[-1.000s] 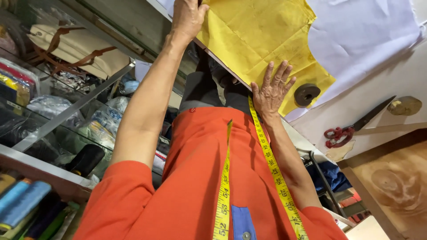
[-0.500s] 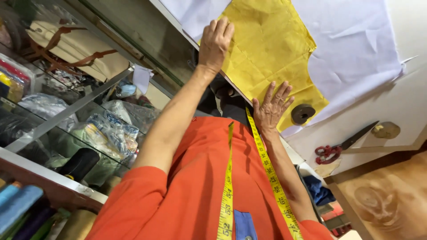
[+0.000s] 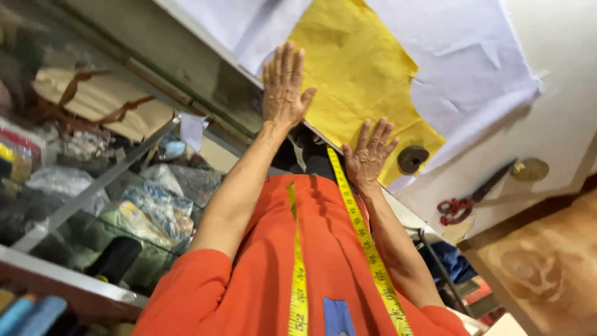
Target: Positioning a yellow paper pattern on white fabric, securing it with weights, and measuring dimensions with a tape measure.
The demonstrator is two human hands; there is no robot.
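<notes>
Right, both hands are down flat on the yellow fabric (image 3: 360,74), which lies spread on a sheet of white cloth (image 3: 472,81) across the white table (image 3: 559,137). The left hand (image 3: 283,87) sits further up the piece, fingers stretched out and spread, palm pressing on the yellow near its edge, gripping nothing. The right hand (image 3: 370,152) lies closer to the body at the lower edge of the yellow fabric, fingers splayed wide too, resting on top rather than closed on anything. A yellow tape measure (image 3: 364,236) hangs around the person's neck, both ends trailing over the orange shirt (image 3: 311,261). Just beside the right hand sits a small dark round weight (image 3: 412,158), at the corner of the yellow piece. Further along the table lie scissors with red handles (image 3: 463,199), well apart from both hands, with a brass-coloured round object (image 3: 530,169) near their tip. Off to the left, shelves (image 3: 81,199) hold bagged cloth and bundles.
</notes>
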